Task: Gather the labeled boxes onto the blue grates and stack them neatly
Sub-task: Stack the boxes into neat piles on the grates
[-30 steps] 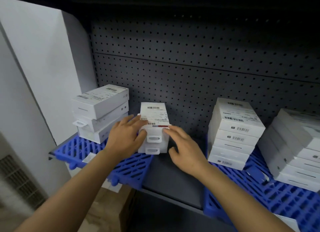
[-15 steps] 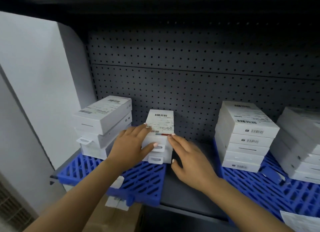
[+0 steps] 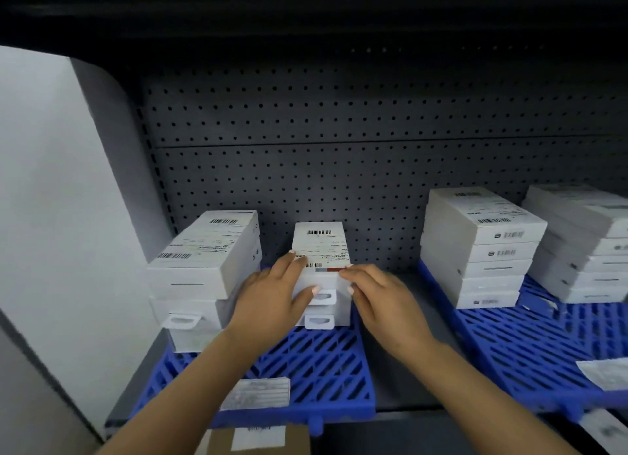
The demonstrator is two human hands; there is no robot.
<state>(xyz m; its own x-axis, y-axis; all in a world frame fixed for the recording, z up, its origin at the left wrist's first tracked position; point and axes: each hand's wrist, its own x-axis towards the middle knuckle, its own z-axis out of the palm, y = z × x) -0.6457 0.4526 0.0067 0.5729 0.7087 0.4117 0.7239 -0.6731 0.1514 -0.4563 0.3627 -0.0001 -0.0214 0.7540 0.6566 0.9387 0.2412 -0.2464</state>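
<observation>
Four stacks of white labeled boxes sit on the shelf, two per grate. Far left of the left hand: left stack (image 3: 204,277), three boxes high, on the left blue grate (image 3: 326,379), top box skewed against the ones below. Just right of it, touching the back of the left hand (image 3: 272,301), stands the middle stack (image 3: 321,271), also on the left blue grate, near its back right corner, against the pegboard (image 3: 339,182). Left hand grips the stack's left side: fingers up along the side, tips on the top label, thumb curled across the front face by the upper hang tab. Right hand (image 3: 380,301) mirrors it on the right side, fingertips at the top box's front right corner, thumb at the front edge. Both hands hold the stack between them; the stack rests on the grate. Bare dark shelf strip below the right wrist. Well right of the right hand: right blue grate (image 3: 509,345) with a five-box stack (image 3: 482,250) and, at frame edge, another stack (image 3: 584,247), partly cropped. Loose paper label (image 3: 256,393) lies on the left grate's front edge, between the forearms.
</observation>
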